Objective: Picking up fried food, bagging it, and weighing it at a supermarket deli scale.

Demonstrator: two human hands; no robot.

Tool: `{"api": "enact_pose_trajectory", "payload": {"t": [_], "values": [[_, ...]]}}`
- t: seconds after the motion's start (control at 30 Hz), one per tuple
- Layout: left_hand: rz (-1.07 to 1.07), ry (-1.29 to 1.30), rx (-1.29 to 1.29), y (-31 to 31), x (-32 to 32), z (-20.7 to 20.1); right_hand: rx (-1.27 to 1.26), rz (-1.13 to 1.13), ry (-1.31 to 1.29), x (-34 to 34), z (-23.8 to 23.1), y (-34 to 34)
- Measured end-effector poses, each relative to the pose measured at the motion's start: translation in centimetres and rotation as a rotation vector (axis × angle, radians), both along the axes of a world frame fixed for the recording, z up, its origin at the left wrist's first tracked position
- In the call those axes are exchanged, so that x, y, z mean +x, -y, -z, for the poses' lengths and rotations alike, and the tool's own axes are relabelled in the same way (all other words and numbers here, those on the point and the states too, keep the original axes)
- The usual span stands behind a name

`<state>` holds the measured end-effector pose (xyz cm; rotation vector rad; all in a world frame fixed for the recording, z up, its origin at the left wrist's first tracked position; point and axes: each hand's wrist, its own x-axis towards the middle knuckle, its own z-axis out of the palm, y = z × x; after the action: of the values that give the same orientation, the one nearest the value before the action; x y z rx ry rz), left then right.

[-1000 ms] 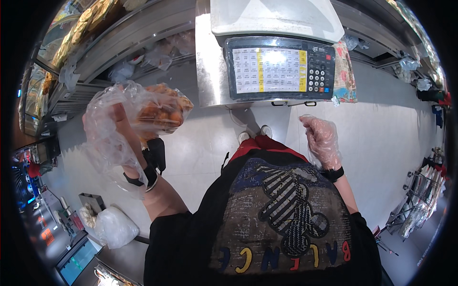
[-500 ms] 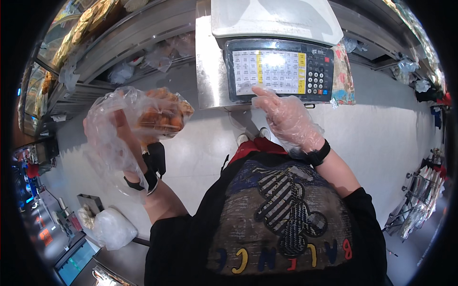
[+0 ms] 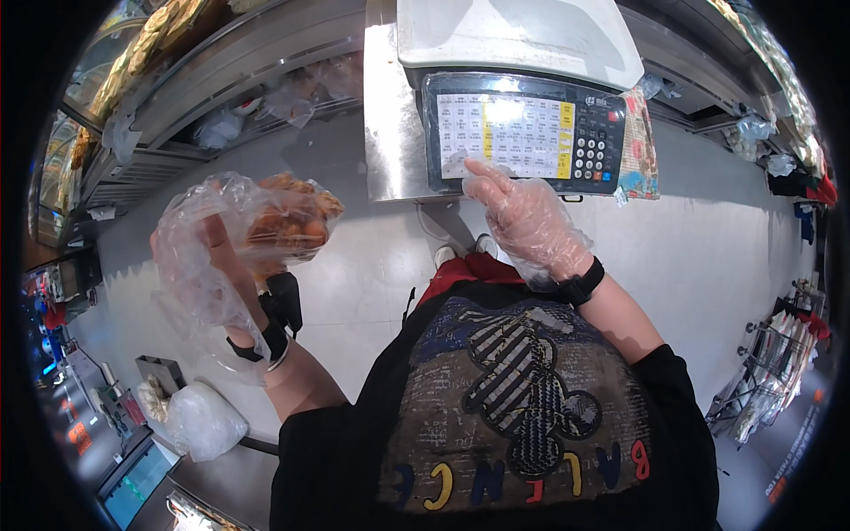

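Grey floor point(image 3: 372, 292), sack point(image 3: 206, 422), scale point(image 3: 505, 106) (right hand point(image 3: 529, 221) overlapping)

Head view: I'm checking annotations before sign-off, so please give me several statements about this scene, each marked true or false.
1. The left hand holds a clear plastic bag with browned food in it. True.
2. The right hand has a finger extended over the lower left of the label sheet on the electronic scale. True.
3. The right hand is bare. False: it wears a clear plastic glove.
4. The clear plastic bag rests on the electronic scale. False: it is held to the left of it.
5. The numeric keypad is right of the label sheet. True.
6. The person wears green trousers. False: the trousers are red.
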<state>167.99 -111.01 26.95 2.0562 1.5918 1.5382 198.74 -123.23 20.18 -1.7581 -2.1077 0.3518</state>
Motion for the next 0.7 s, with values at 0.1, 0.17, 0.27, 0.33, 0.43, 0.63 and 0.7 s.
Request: {"api": "enact_pose_trajectory", "payload": {"t": [0.1,0.17,0.27,0.33,0.43,0.63,0.7], "values": [[-0.02,-0.021,-0.009,-0.2,0.3,0.0,0.0,0.011,0.008,0.1,0.0,-0.1],[-0.001,-0.05,0.005,-0.5,-0.3,0.4,0.003,0.026,0.013,0.0,0.1,-0.2],[0.003,-0.048,0.008,-0.6,0.0,0.4,0.015,0.028,-0.014,0.0,0.1,-0.3],[-0.012,-0.018,-0.004,-0.6,0.1,0.3,0.015,0.018,-0.004,-0.1,-0.3,-0.5],[0.01,-0.075,0.017,-0.9,0.0,0.4,0.004,0.012,0.003,0.0,-0.4,-0.6],[-0.041,-0.082,0.021,-1.1,-0.4,0.9,0.037,0.01,-0.003,0.0,0.2,-0.6],[-0.037,-0.104,0.03,-1.0,-0.3,0.9,0.032,0.014,0.002,0.0,0.3,-0.6]]}}
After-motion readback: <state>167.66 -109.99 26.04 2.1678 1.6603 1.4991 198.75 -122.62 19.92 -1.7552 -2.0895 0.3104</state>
